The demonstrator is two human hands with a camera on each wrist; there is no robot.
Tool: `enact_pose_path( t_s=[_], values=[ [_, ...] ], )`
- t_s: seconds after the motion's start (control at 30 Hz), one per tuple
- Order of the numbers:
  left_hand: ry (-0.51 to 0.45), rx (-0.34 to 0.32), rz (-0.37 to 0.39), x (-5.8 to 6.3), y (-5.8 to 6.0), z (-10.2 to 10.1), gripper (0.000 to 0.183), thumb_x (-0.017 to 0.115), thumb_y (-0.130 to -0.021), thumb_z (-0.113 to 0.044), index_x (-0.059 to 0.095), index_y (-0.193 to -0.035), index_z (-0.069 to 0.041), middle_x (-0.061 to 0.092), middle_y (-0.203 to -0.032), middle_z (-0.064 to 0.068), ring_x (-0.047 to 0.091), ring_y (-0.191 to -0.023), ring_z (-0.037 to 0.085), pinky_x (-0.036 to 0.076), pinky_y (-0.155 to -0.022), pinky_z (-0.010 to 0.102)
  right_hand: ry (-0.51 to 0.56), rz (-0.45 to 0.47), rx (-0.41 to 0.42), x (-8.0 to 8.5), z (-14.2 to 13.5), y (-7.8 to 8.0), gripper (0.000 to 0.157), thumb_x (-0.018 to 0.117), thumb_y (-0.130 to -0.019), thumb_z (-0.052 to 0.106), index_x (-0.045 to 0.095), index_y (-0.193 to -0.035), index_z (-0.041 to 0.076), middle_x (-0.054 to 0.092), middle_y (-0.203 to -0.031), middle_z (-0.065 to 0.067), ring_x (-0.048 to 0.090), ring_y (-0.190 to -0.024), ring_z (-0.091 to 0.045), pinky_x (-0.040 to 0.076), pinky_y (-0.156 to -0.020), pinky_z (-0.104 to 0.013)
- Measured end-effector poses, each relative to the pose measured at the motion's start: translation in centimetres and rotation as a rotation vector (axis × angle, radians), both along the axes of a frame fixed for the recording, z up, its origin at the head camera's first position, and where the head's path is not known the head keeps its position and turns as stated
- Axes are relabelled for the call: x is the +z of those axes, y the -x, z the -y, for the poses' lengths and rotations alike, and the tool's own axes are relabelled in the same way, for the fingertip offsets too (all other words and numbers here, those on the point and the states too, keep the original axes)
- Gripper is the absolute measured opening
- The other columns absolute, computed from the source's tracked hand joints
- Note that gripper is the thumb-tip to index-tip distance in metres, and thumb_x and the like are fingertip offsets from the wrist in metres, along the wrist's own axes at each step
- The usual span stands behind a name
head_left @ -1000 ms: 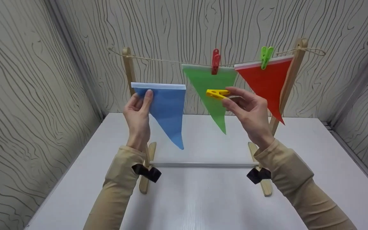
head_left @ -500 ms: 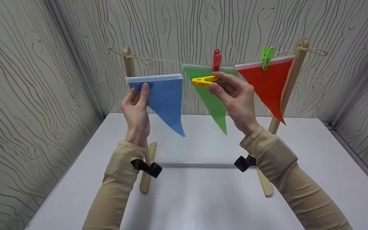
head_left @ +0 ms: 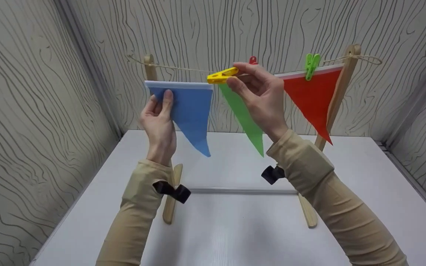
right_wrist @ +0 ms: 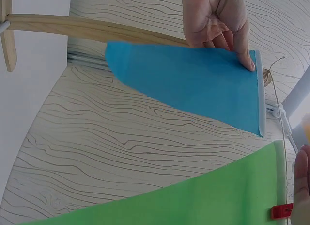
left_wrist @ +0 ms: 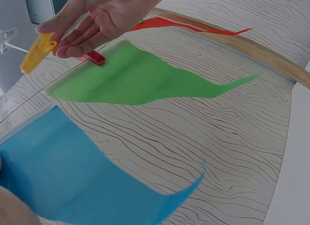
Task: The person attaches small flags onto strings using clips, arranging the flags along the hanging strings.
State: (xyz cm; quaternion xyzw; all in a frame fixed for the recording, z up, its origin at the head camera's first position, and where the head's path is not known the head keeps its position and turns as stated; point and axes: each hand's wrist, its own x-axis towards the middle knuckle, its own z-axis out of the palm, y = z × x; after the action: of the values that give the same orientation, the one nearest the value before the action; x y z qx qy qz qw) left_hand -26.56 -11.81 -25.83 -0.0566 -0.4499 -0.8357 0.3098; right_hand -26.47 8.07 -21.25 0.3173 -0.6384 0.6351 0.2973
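Observation:
A blue pennant [head_left: 192, 114] with a white top edge is pinched near its upper left by my left hand [head_left: 159, 122], thumb in front. It hangs just below the string [head_left: 183, 68]. Between thumb and fingertips, my right hand [head_left: 263, 96] pinches a yellow clothespin [head_left: 222, 76], whose nose points left at the blue pennant's top right corner. Behind that hand hangs a green pennant [head_left: 244, 122], partly covered, with a red clothespin [left_wrist: 94, 57] on its top edge. Further right, a light green clothespin [head_left: 312, 66] fastens a red pennant [head_left: 311, 99] to the string.
Two wooden posts hold the string, the right post [head_left: 340, 88] beside the red pennant and the left post [head_left: 150, 70] behind my left hand. A white crossbar [head_left: 239, 191] joins their feet low over the white table [head_left: 231, 229]. Wood-patterned walls [head_left: 198, 33] stand around.
My right hand has moved up and left with the yellow clothespin, now near the pennant's corner. My left hand has raised the blue pennant closer to the string.

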Motion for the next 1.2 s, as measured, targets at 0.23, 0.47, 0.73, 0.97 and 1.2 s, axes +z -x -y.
enact_pose_path(
  t_s=[0.23,0.47,0.73,0.97,1.2],
  values=[
    [-0.030,0.010,-0.001,0.6,0.0,-0.1,0.029,0.063,-0.097,-0.003,0.064,-0.124,0.008,0.072,-0.115,0.017,0.069,-0.117,0.025,0.052,-0.105,0.037,-0.126,-0.097,-0.094,1.5,1.3,0.2,0.037,0.070,-0.093,0.006,0.063,-0.126,-0.007,0.066,-0.113,-0.021,0.071,-0.085,-0.016,0.059,-0.076,-0.021],
    [-0.038,-0.023,0.006,1.0,0.2,-0.1,0.036,0.060,-0.099,-0.005,0.059,-0.133,0.008,0.063,-0.134,0.026,0.061,-0.130,0.029,0.048,-0.111,0.038,-0.228,-0.015,-0.132,3.2,2.5,0.8,0.038,0.071,-0.093,0.009,0.063,-0.127,-0.003,0.068,-0.117,-0.017,0.074,-0.084,-0.025,0.054,-0.058,-0.015],
    [-0.043,-0.032,0.011,1.3,0.3,0.0,0.038,0.060,-0.099,-0.007,0.057,-0.135,0.007,0.062,-0.135,0.026,0.062,-0.129,0.028,0.049,-0.110,0.037,-0.181,0.056,-0.044,3.8,3.2,1.6,0.038,0.070,-0.093,0.008,0.062,-0.129,-0.003,0.067,-0.114,-0.016,0.063,-0.062,-0.006,0.048,-0.049,-0.017],
    [-0.032,-0.044,0.002,1.5,0.5,0.0,0.040,0.060,-0.099,-0.008,0.056,-0.136,0.006,0.062,-0.135,0.026,0.062,-0.128,0.029,0.050,-0.108,0.035,-0.147,0.091,0.004,4.3,4.2,1.8,0.030,0.065,-0.096,0.009,0.062,-0.124,-0.002,0.061,-0.107,-0.008,0.053,-0.051,-0.007,0.041,-0.044,-0.017],
    [-0.027,-0.052,0.005,1.7,0.6,0.0,0.042,0.061,-0.099,-0.008,0.055,-0.138,0.005,0.062,-0.137,0.024,0.061,-0.131,0.028,0.049,-0.110,0.036,-0.279,0.003,-0.094,4.9,5.1,1.9,0.026,0.062,-0.098,0.010,0.062,-0.120,-0.004,0.063,-0.109,-0.012,0.047,-0.052,-0.003,0.045,-0.054,-0.015]
  ],
)
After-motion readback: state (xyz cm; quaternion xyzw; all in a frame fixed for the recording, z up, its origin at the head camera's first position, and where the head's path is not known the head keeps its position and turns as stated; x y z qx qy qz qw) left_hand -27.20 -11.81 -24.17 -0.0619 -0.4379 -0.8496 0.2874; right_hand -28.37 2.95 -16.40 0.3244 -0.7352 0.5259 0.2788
